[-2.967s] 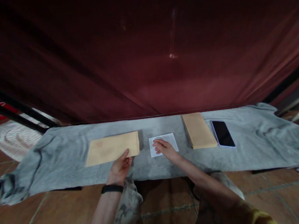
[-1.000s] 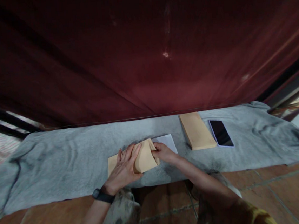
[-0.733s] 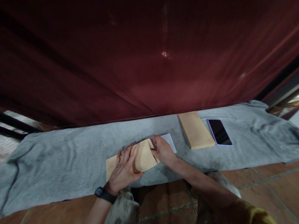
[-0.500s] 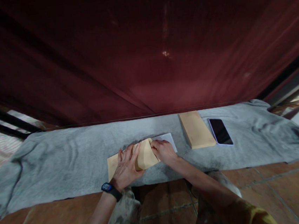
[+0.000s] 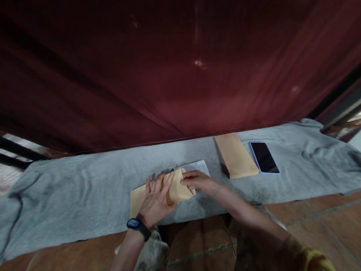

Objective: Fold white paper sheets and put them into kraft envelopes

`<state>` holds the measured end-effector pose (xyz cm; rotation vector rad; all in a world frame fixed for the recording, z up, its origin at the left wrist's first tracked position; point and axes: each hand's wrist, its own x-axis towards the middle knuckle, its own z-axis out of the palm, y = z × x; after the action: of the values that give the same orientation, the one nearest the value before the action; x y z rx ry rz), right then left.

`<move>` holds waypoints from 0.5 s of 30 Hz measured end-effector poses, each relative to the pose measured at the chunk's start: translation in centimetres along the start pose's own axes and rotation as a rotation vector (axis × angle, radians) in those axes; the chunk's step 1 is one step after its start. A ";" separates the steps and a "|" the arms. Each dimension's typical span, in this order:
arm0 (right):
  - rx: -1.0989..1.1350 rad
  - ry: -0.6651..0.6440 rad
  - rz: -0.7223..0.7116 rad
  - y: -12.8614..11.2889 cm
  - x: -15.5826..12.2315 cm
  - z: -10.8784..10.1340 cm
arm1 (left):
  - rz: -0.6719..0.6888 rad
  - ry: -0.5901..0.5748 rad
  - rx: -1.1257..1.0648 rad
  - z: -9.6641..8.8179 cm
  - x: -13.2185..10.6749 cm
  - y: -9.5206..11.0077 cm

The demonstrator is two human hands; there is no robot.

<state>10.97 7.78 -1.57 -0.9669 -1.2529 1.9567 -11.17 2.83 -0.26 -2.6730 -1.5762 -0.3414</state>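
A tan paper envelope (image 5: 138, 198) lies on the grey cloth, its right part (image 5: 177, 187) bulging and bent upward. Spread across its middle, my left hand (image 5: 156, 201) presses it down with fingers apart and a black watch (image 5: 134, 223) on the wrist. My right hand (image 5: 199, 180) has its fingers closed at the envelope's right edge; the fingertips are partly hidden by the paper. Behind that hand, a white sheet of paper (image 5: 199, 166) sticks out, mostly covered.
To the right stands a stack of tan envelopes (image 5: 236, 153), with a phone (image 5: 264, 157) in a lilac case beside it. The grey cloth (image 5: 86, 191) covers a long low surface. A dark red curtain (image 5: 176, 89) hangs behind, and tiled floor (image 5: 319, 224) shows in front.
My right fingers have shifted slightly at the envelope's edge and are more stretched out. The envelope's right part has a different bend. My left hand stays pressed on it.
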 end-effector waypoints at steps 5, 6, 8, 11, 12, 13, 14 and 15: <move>-0.009 0.091 0.036 0.5 0.3 1.0 | 0.019 -0.002 -0.008 0.0 0.0 -0.1; 0.022 0.115 0.039 0.4 0.3 1.1 | 0.020 0.008 -0.004 -0.1 0.1 -0.1; 0.108 0.118 0.050 -0.1 0.1 1.2 | 0.027 0.035 0.009 -0.4 0.4 0.1; 0.217 0.080 0.037 -1.0 -0.5 1.1 | 0.041 0.077 0.015 -0.8 1.4 0.5; 0.242 0.059 0.024 -1.3 -0.8 0.9 | 0.048 0.089 0.014 -0.9 1.8 0.6; 0.260 0.035 0.011 -1.7 -1.1 0.7 | 0.056 0.101 0.015 -0.9 2.1 0.7; 0.273 0.013 0.000 -2.0 -1.4 0.5 | 0.064 0.111 0.019 -1.0 2.5 0.7; 0.283 -0.009 -0.005 -2.2 -1.7 0.2 | 0.074 0.121 0.024 -0.9 2.8 0.8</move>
<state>11.94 7.12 0.96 -0.8114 -0.9480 2.0674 -9.37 4.75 1.30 -2.6291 -1.4353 -0.4693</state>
